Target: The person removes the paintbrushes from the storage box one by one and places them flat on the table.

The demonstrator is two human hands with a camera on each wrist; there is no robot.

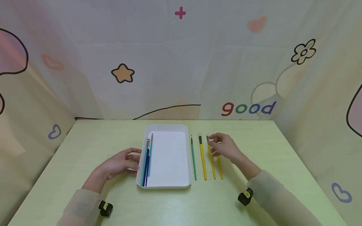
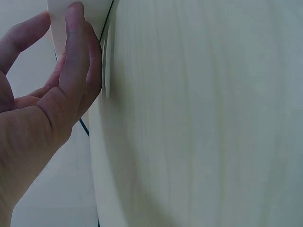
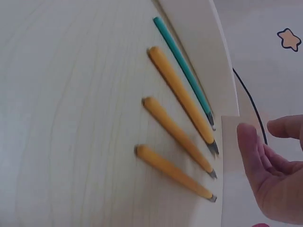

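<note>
Here, one teal brush (image 1: pixel 193 158), three yellow brushes (image 1: pixel 202 157) beside one tray (image 1: pixel 171 157); left hand (image 1: pixel 120 163) and right hand (image 1: pixel 224 146) unclenched.

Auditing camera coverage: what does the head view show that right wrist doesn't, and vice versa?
Only head: the left hand at the tray's left side, the brushes inside the tray, and the "good" lettering on the backdrop.

Only right wrist: the rightmost yellow brush with its whole handle uncovered; in head, the right hand hides its upper part.

Both: the right hand, the white tray (right wrist catches only part of it), three yellow brushes, and the teal brush beside the tray.
</note>
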